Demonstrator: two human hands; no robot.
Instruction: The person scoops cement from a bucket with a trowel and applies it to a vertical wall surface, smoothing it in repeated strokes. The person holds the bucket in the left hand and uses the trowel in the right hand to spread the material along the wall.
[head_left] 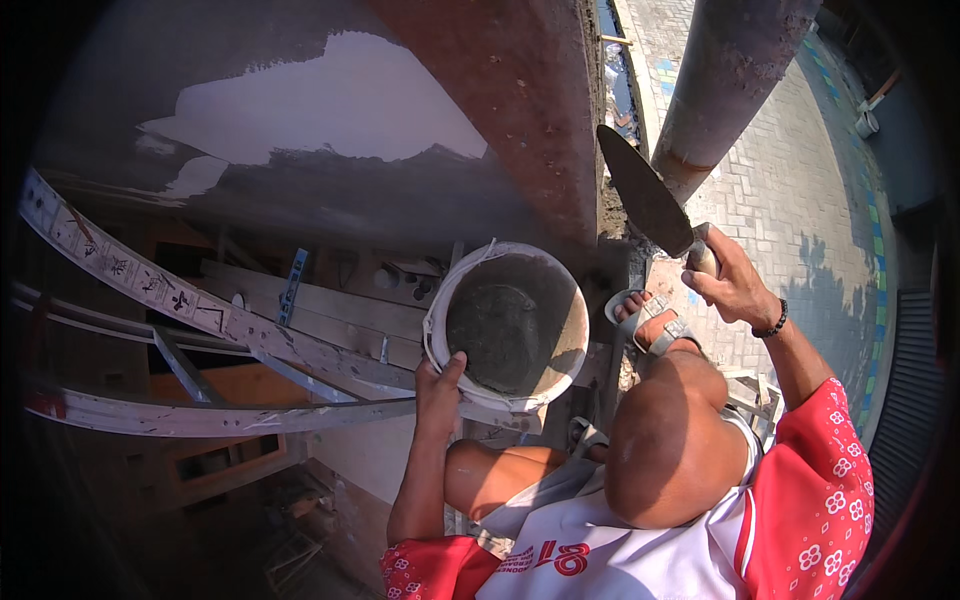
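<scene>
My left hand [438, 393] grips the near left rim of a white bucket [574, 345], thumb over the edge and the other fingers hidden behind its wall. Grey wet mortar [495, 335] lies inside the bucket and coats its inner side. In my right hand [732, 277] is a trowel [645, 195], held by its handle with the fingers wrapped round it. The trowel's dark pointed blade is raised, tip toward the upper left, beside a thick round pipe [735, 75]. Blade and bucket are apart.
An aluminium ladder [215, 415] stretches to the left of the bucket, with wooden planks [345, 315] behind it. Ahead rises a dark grey wall with a white patch [320, 105] and a reddish-brown beam [510, 95]. Far below on the right lies a paved street [780, 180].
</scene>
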